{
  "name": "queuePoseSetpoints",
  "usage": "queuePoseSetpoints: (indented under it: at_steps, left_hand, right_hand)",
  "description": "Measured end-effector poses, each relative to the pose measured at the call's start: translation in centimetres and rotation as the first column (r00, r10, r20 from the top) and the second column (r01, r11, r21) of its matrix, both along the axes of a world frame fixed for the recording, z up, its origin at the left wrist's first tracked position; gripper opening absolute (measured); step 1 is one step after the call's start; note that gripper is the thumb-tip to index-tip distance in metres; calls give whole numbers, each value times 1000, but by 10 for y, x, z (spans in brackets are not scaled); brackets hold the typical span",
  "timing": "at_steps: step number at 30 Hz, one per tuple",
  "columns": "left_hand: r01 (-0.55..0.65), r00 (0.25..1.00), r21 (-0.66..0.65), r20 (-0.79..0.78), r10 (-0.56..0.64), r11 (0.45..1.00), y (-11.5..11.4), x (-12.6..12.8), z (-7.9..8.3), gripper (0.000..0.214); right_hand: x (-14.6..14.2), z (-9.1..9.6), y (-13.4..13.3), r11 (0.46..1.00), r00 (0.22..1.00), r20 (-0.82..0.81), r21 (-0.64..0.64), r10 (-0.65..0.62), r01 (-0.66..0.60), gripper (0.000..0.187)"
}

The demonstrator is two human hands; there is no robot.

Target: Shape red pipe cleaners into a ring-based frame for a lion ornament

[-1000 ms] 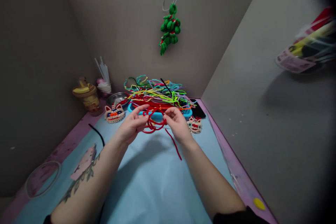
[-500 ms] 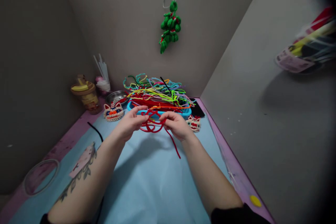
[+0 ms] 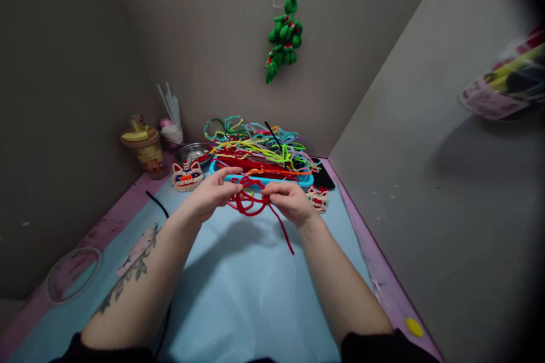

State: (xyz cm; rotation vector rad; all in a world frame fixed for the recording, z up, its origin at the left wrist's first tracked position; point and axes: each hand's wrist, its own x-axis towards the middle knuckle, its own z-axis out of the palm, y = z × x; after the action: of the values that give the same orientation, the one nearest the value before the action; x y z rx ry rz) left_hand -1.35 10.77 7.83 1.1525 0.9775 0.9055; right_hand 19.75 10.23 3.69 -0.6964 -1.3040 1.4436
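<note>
Both my hands hold a looped red pipe cleaner (image 3: pixel 249 202) above the light blue mat (image 3: pixel 247 295). My left hand (image 3: pixel 210 195) pinches its left side with closed fingers. My right hand (image 3: pixel 289 201) pinches the right side, and a loose red tail hangs down from it toward the mat. Just behind my hands a blue tray (image 3: pixel 304 180) is heaped with a tangle of pipe cleaners (image 3: pixel 259 147) in several colours.
Two small cat-face crafts lie on the mat, one at the left (image 3: pixel 186 174) and one at the right (image 3: pixel 317 197). A metal bowl (image 3: pixel 191 153), a yellow-lidded jar (image 3: pixel 142 147) and a cup of sticks (image 3: pixel 171 127) stand back left. A green ornament (image 3: pixel 284 37) hangs on the wall. A black pipe cleaner (image 3: pixel 156 204) lies left.
My hands have drawn closer together on the red pipe cleaner, squeezing its loops into a tighter bundle. The view has tilted slightly.
</note>
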Motion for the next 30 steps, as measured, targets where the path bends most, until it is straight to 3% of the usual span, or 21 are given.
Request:
queuePoseSetpoints:
  at_steps: [7, 12, 14, 17, 19, 24, 30]
  left_hand:
    - [-27, 998, 61, 66, 23, 998, 2, -1, 0, 58]
    - [-311, 949, 210, 122, 291, 927, 7, -4, -4, 47]
    - [-240, 968, 200, 126, 218, 950, 5, -1, -7, 57]
    - [51, 988, 76, 142, -61, 996, -1, 8, -13, 85]
    - [148, 970, 13, 192, -148, 989, -5, 17, -18, 83]
    - [96, 932, -32, 354, -79, 995, -12, 39, -30, 41]
    - [-84, 934, 29, 349, 69, 996, -14, 44, -33, 29]
  right_hand:
    - [1, -6, 5, 987, 993, -94, -149, -72, 57, 27]
    - [8, -10, 9, 986, 979, -153, -115, -133, 116, 30]
    - [10, -11, 10, 991, 978, -162, -55, -132, 124, 30]
    - [8, -10, 9, 981, 975, -129, 56, -179, 188, 30]
    - [6, -10, 9, 957, 965, -101, 136, -244, 256, 29]
    - [3, -11, 10, 893, 942, -9, 316, -336, 322, 19]
    - [-2, -11, 9, 876, 937, 20, 363, -348, 317, 11]
